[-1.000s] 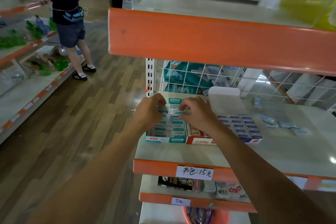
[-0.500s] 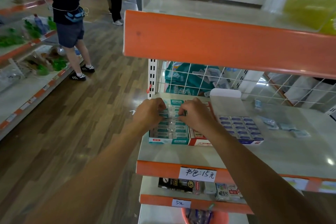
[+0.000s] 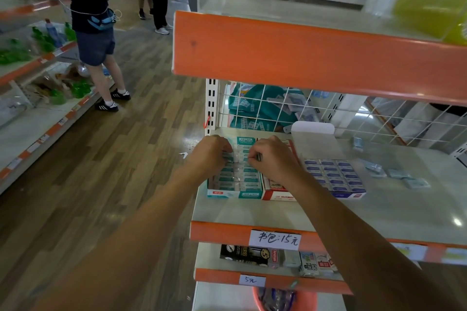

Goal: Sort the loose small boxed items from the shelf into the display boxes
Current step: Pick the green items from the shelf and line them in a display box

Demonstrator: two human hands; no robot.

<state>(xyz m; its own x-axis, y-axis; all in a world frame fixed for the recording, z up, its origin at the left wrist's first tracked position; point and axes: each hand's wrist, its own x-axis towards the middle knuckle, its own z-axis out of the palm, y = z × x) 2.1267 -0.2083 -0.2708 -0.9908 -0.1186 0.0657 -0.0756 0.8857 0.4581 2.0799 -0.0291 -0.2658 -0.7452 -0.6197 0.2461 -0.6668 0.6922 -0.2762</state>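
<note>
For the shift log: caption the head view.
Left hand and right hand work over the teal display box; loose boxes lie rightward.

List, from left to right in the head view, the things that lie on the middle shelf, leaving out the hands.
The teal display box → red display box → blue display box → loose small boxes.
</note>
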